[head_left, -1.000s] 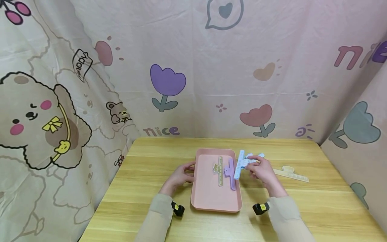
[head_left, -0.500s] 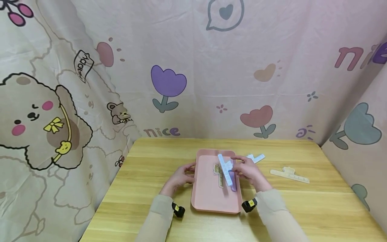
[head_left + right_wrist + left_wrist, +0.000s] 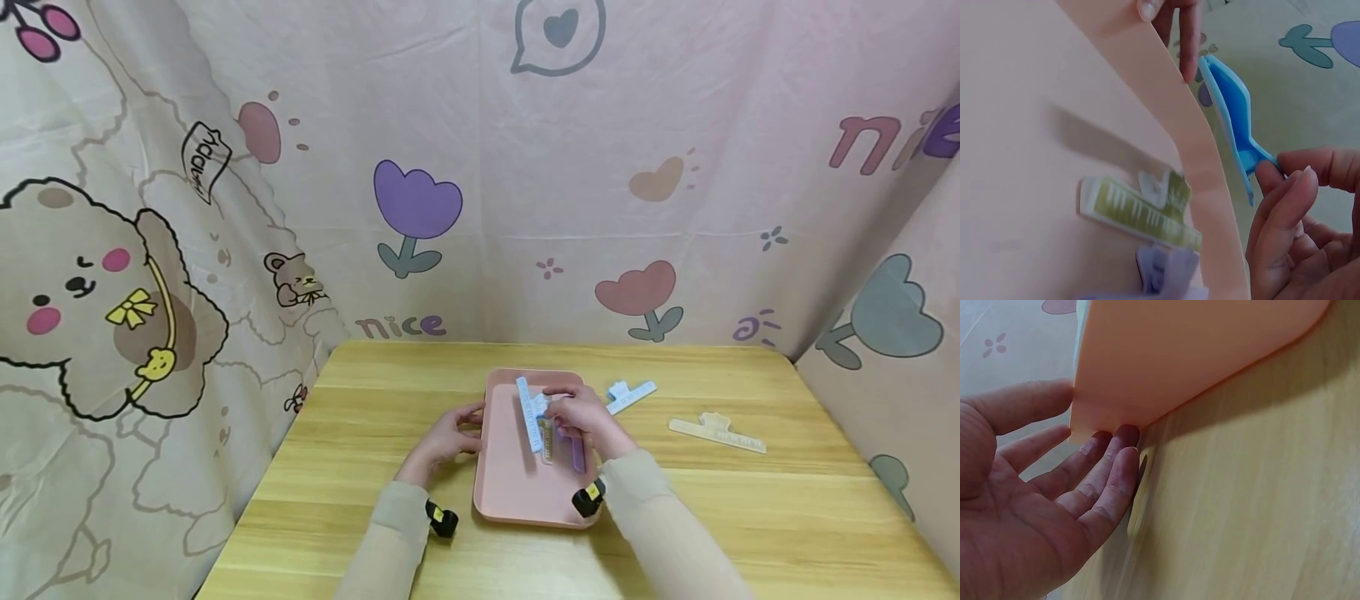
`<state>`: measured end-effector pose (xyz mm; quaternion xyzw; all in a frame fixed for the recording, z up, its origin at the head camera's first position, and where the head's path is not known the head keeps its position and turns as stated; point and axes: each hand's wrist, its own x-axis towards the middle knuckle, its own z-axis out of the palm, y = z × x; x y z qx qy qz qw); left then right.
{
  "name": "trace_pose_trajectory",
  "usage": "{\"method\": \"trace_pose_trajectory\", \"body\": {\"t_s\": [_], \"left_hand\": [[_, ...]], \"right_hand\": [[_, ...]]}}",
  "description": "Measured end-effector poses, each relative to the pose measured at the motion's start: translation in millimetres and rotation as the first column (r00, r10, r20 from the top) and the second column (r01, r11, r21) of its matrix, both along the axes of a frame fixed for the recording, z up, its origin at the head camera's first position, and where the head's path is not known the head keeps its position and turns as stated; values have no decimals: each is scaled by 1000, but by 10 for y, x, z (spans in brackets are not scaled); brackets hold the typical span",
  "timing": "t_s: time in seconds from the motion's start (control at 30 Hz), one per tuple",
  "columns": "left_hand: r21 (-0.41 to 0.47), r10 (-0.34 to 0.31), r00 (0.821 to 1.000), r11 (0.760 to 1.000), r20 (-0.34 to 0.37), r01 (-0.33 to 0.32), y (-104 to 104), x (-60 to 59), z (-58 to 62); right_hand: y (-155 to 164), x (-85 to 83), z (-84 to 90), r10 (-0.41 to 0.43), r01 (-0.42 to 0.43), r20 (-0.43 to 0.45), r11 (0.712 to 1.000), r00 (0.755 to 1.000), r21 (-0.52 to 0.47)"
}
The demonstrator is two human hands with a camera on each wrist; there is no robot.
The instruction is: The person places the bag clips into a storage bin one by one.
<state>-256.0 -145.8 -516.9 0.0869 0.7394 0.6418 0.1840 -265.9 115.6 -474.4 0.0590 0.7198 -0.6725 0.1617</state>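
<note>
My right hand [image 3: 581,414] pinches a light blue clip [image 3: 529,415] by its handle, above the pink tray [image 3: 517,500]. In the right wrist view the blue clip [image 3: 1229,112] is seen end-on, between thumb and fingers. Inside the tray lie a green-gold clip [image 3: 1141,209] with a piano-key print and a purple clip [image 3: 577,454], partly covered by my right hand in the head view. My left hand [image 3: 444,437] rests at the tray's left side, its extended fingertips against the outer wall [image 3: 1166,356], as the left wrist view shows.
To the right of the tray, another light blue clip [image 3: 632,397] and a cream clip [image 3: 717,432] lie on the wooden table [image 3: 750,517]. A printed curtain [image 3: 495,167] hangs behind and along the sides.
My right hand has carried the light blue clip leftward from the tray's right edge to over its inside, turning it on the way. The left hand and tray have stayed put.
</note>
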Motion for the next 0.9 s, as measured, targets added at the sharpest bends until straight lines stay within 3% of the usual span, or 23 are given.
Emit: {"method": "trace_pose_trajectory", "body": {"t_s": [0.27, 0.7, 0.9], "left_hand": [[4, 8, 1000, 1000, 14, -8, -5, 1, -12], [-6, 10, 1000, 1000, 14, -10, -12, -3, -23], [2, 3, 1000, 1000, 3, -3, -12, -8, -28]], "right_hand": [[-237, -110, -42, -41, 40, -35, 999, 999, -25], [-486, -154, -139, -8, 8, 35, 1000, 999, 15], [-483, -131, -153, 57, -59, 35, 997, 998, 47]]}}
